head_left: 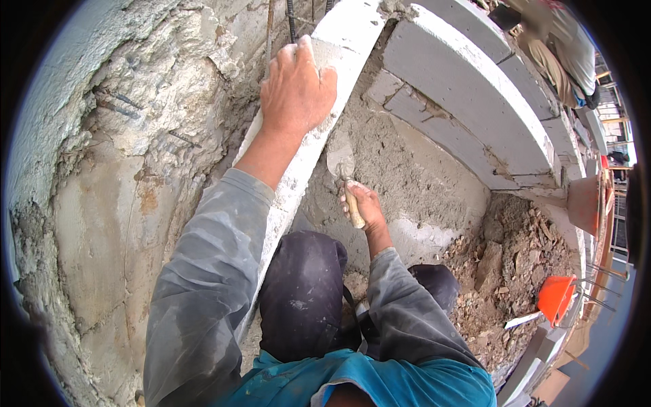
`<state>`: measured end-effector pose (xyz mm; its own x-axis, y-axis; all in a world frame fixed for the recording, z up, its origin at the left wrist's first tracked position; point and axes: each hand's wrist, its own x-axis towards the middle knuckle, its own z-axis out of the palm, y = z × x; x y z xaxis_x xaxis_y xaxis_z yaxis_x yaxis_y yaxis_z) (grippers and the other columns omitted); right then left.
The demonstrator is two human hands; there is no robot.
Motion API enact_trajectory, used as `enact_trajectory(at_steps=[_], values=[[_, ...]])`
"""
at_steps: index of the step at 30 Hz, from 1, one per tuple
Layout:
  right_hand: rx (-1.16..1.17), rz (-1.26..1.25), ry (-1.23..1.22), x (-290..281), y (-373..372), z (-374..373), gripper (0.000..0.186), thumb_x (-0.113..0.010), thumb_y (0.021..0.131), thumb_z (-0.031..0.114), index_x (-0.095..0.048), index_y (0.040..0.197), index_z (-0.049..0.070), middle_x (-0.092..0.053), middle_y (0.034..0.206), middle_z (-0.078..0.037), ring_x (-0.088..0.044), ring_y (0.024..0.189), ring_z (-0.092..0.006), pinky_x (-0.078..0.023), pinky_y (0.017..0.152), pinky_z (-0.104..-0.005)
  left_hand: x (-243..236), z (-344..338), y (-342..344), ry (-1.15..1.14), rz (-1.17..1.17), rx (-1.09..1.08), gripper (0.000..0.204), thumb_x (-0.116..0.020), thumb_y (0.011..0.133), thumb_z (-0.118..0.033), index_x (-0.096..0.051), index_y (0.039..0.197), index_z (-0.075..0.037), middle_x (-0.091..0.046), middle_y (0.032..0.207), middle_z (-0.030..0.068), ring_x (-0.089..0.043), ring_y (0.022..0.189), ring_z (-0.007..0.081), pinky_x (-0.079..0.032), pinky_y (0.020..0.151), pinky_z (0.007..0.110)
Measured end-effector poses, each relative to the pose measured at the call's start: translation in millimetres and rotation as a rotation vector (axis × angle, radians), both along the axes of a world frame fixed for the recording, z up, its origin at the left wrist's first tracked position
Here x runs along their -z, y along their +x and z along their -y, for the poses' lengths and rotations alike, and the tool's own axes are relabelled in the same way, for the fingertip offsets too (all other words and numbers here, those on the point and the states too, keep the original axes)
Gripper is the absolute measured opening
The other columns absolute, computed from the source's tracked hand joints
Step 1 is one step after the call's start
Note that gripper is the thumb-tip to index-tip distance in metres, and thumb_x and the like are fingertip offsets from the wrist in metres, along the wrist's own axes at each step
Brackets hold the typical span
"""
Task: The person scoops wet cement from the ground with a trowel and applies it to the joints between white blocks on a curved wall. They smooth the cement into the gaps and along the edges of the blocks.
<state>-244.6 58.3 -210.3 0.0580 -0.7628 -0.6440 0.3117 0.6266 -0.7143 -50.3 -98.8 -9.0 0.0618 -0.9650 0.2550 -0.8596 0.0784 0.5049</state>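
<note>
My left hand [295, 91] rests with curved fingers gripping the top of a long white block [346, 34] that runs diagonally beside the broken wall. My right hand [366, 207] is closed on the wooden handle of a trowel [339, 159], whose dusty blade lies over grey, rough mortar [417, 163] just right of the block. My knees in dark trousers are bent below, close to the block's lower part.
A broken concrete wall [108, 217] with protruding rebar is at left. Stacked grey blocks [468, 95] stand upper right, a person [556, 54] beyond them. At right are rubble [498, 264], an orange container [553, 298], a reddish bucket [583, 203] and thin rods.
</note>
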Motion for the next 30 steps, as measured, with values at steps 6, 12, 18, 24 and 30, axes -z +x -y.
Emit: enact_trajectory(at_steps=[6,12,18,24,30], values=[[0.115,-0.129,-0.303,-137.9,-1.2,54.2,0.038,-0.050,0.097,0.020,-0.058,0.127,-0.001,-0.064,0.079,-0.006,-0.059,0.054,-0.0111,-0.049,0.045,-0.0247,-3.2,-0.4,3.8,-0.008,-0.034,0.001,0.066,-0.051,0.093,-0.034,-0.038,0.148,0.001,-0.048,0.140,0.0227,-0.047,0.130,0.0383,-0.040,0.107,0.050],[0.307,-0.147,-0.641,-236.8,12.1,162.6,0.028,-0.050,0.090,0.010,-0.056,0.112,-0.006,-0.062,0.082,-0.011,-0.060,0.062,-0.0187,-0.052,0.053,-0.0329,-6.4,-2.0,2.0,0.024,-0.055,-0.003,0.067,-0.052,0.094,-0.035,-0.036,0.149,0.000,-0.046,0.142,0.0218,-0.045,0.131,0.0384,-0.039,0.107,0.051],[0.452,-0.217,-0.590,-242.2,46.5,230.8,0.010,-0.056,0.086,0.005,-0.060,0.090,-0.003,-0.059,0.079,-0.008,-0.057,0.065,-0.0173,-0.046,0.056,-0.0347,-9.7,-2.2,2.9,0.041,-0.067,-0.002,0.067,-0.051,0.094,-0.036,-0.035,0.149,-0.002,-0.044,0.144,0.0214,-0.044,0.133,0.0383,-0.039,0.107,0.052],[0.496,-0.344,-0.678,-224.8,60.2,245.0,0.008,-0.057,0.086,0.007,-0.060,0.083,0.000,-0.056,0.074,-0.006,-0.052,0.059,-0.0160,-0.043,0.052,-0.0345,-10.4,-4.4,1.7,0.031,-0.069,-0.008,0.067,-0.053,0.094,-0.037,-0.037,0.149,-0.002,-0.045,0.144,0.0208,-0.044,0.133,0.0380,-0.039,0.107,0.051],[0.376,-0.443,-0.680,-221.9,51.0,240.7,0.011,-0.057,0.088,0.011,-0.062,0.086,0.001,-0.055,0.073,-0.005,-0.052,0.058,-0.0157,-0.042,0.050,-0.0343,-6.1,-1.3,2.6,0.023,-0.066,-0.004,0.067,-0.053,0.094,-0.038,-0.037,0.149,-0.002,-0.046,0.143,0.0196,-0.044,0.132,0.0377,-0.040,0.107,0.051]])
